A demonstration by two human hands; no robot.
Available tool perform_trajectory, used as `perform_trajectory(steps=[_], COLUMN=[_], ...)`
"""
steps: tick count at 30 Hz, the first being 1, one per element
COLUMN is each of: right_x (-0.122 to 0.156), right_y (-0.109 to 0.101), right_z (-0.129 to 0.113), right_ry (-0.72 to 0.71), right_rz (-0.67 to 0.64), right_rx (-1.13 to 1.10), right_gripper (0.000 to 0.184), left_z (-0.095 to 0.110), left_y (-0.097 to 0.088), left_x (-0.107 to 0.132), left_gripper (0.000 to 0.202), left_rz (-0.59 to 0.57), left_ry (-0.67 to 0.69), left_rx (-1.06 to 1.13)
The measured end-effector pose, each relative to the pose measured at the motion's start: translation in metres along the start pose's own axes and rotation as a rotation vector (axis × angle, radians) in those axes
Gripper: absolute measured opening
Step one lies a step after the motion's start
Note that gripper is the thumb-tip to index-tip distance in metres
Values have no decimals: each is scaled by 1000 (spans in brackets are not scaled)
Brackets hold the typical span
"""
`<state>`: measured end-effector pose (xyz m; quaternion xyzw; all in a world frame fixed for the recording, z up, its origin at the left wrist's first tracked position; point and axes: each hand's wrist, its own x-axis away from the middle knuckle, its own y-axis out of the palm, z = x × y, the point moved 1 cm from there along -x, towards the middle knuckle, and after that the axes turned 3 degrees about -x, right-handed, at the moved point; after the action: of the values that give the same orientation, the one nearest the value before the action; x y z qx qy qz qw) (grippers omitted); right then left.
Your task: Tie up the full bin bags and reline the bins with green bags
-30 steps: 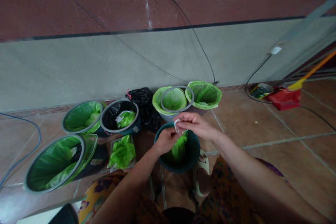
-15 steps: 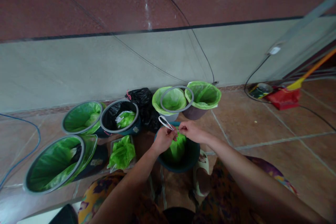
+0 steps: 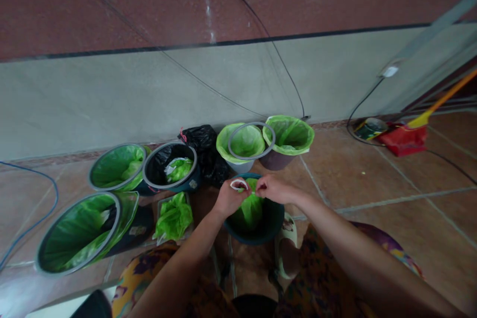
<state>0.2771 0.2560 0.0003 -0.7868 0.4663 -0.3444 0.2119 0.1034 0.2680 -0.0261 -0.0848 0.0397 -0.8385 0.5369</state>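
Observation:
Both my hands meet over a dark teal bin (image 3: pixel 274 221) on the floor in front of me. My left hand (image 3: pixel 229 198) pinches a thin white band (image 3: pixel 238 185) that loops at its fingertips. My right hand (image 3: pixel 274 189) is closed on the top of a green plastic bag (image 3: pixel 251 208) that hangs down into the bin. The two hands are a few centimetres apart above the bag's gathered neck.
Along the wall stand several bins lined with green bags (image 3: pixel 115 166) (image 3: pixel 290 134), one topped by a grey ring (image 3: pixel 250 140), plus a black bag (image 3: pixel 203 139). A large tipped bin (image 3: pixel 74 231) lies left. Loose green bags (image 3: pixel 173 216) sit nearby. A red dustpan (image 3: pixel 404 138) and cables lie right.
My right hand came down from above the bin to the bag's neck. The white band, stretched out a moment ago, is now drawn into a small loop at my left fingertips.

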Motion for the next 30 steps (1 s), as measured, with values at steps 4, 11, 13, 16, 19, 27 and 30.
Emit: perform_trajectory(steps=[4,11,13,16,19,27,30], right_x=[-3,-1,-4,-9,-14,-6,-3], right_y=[1,4,7,13,17,12,10], right_z=[-1,-12,-8,1,9,-5,-7], right_ry=[8,25,17,24,46,102,136], right_rz=[82,68,53,33,41,84,133], right_rx=[36,-16,-97,-182,-215,-4,245], right_gripper=[22,27,28,26,20,19,22], left_z=[-3,-13,-13,-12,-11,-19,-25], left_y=[2,11,12,14,14,13,10], left_x=[1,3,3,5,6,5,5], left_gripper=[8,11,11,8,5,10,11], left_rz=[19,162,175,190,209,116,109], left_ry=[78,125,95,60,61,23,32], left_rx=[-172,-213,-220,-271,-283,-148,-299])
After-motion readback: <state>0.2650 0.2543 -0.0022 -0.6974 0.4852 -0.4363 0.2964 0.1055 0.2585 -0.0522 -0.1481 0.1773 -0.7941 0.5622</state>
